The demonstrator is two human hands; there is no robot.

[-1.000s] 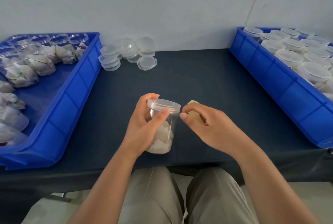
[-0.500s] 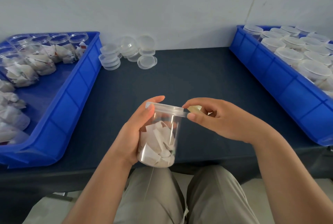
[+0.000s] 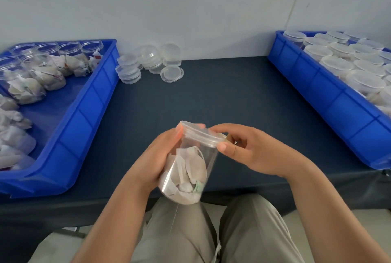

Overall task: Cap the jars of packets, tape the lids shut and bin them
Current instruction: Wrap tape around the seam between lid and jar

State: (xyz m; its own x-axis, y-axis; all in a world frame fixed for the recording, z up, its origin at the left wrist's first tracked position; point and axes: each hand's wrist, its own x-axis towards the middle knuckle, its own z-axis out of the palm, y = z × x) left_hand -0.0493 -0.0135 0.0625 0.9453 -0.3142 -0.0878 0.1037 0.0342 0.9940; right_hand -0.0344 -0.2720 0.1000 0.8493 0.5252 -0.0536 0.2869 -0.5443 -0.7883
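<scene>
Gripping the jar (image 3: 190, 169) in left hand (image 3: 156, 157) fingers, right hand (image 3: 254, 152) fingers pinching its lid (image 3: 201, 135)

Bare forearms, no sleeves; khaki-grey trousers (image 3: 243, 231)

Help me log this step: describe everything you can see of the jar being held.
The jar is clear plastic, cylindrical, capped with a clear lid and half full of crumpled white packets. It is tilted, base toward the person, above the near edge of the table. The left hand wraps its side; the right hand pinches the lid's rim.
</scene>
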